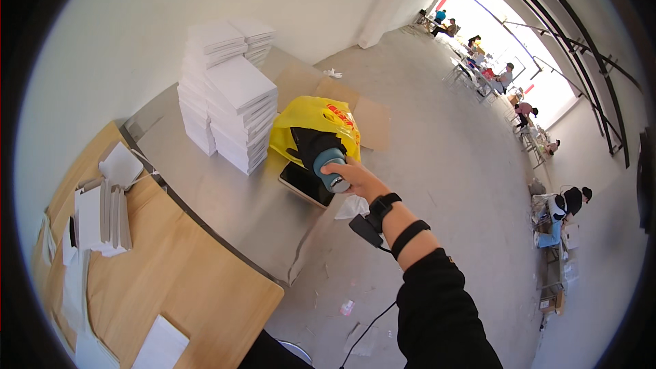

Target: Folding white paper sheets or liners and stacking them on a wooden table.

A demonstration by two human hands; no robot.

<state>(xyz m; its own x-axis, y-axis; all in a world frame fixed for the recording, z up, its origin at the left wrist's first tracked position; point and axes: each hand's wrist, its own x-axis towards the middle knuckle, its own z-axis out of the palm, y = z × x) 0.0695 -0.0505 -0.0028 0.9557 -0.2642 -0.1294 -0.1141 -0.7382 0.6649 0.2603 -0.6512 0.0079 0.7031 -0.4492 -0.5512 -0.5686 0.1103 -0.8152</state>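
Observation:
My right hand (357, 177) reaches forward and is wrapped round a blue-grey tumbler (329, 158), which tilts over the edge of the metal table. Just beyond it sits a yellow plastic bag (301, 113) with red print. Black cloth-like material (316, 141) shows at the bag's mouth, touching or close behind the tumbler. Under the tumbler lies a phone or small tablet (305, 183) with a dark screen, partly covered by the tumbler and hand. Black straps and a small device (372, 224) are on my right wrist. My left hand is out of the picture.
Tall stacks of white flat boxes or card (232, 113) stand on the metal table (225, 195). White folded pieces (102, 215) lie on the wooden table (184, 260) at left. Cardboard (372, 123) lies beyond the bag. A black cable (369, 328) hangs below my arm. People work at far tables.

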